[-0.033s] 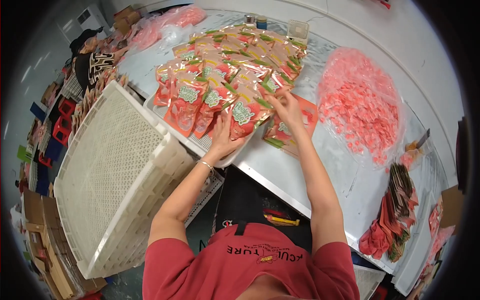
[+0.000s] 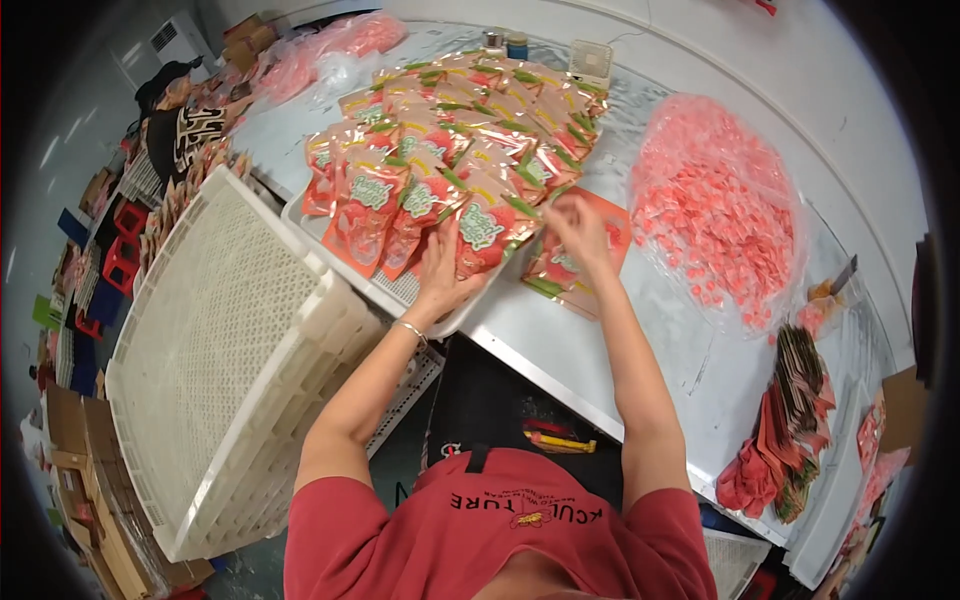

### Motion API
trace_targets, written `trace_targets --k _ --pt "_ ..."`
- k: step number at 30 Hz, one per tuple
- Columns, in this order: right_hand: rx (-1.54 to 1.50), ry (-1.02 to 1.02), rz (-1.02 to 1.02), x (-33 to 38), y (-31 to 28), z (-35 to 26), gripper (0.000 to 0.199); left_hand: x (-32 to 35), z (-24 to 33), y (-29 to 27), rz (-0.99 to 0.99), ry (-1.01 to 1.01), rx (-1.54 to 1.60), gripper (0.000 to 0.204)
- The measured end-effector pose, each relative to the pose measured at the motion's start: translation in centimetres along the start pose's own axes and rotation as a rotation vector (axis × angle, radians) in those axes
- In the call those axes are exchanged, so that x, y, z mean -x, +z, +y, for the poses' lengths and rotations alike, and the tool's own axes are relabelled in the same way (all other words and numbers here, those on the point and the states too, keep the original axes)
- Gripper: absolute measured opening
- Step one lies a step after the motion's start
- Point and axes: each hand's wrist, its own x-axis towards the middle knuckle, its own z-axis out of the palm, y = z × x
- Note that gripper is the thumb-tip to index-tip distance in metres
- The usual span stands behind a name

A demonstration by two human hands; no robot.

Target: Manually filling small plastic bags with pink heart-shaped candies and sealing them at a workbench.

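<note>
A red and pink candy pouch (image 2: 482, 228) with a green-tipped top lies at the near right corner of a white plastic tray (image 2: 310, 240). My left hand (image 2: 442, 270) rests along this pouch's lower left side, fingers stretched out. Just beyond its top right corner is my right hand (image 2: 582, 235), fingers loosely bent and apart, seemingly holding nothing. Under and beside that hand, a flat pouch (image 2: 552, 262) and an orange-red one (image 2: 612, 222) lie on the table. Overlapping rows of filled pouches (image 2: 430, 140) cover most of the tray.
A clear bag of pink wrapped candies (image 2: 715, 220) lies at the right of the metal table (image 2: 560, 350). Bundled flat pouches (image 2: 795, 400) sit near its right edge. Stacked cream crates (image 2: 225, 350) stand tilted at the left. More pink bags (image 2: 365, 35) lie at the back.
My right hand has drawn slightly away from the pouch's top right corner, its fingers loosened. My left hand stays at the pouch's side. The whole view has shifted a little.
</note>
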Motion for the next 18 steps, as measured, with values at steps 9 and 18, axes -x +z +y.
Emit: trace_targets --k 9,18 --pt "-0.355 -0.097 0.028 -2.2 1.3 4.0 0.056 -8.6 2.1 6.4 0.526 -0.139 -0.32 0.106" --pt "1.057 0.269 0.676 1.9 -25.3 11.9 0.066 -5.2 2.2 2.4 0.221 -0.109 0.063 0.096"
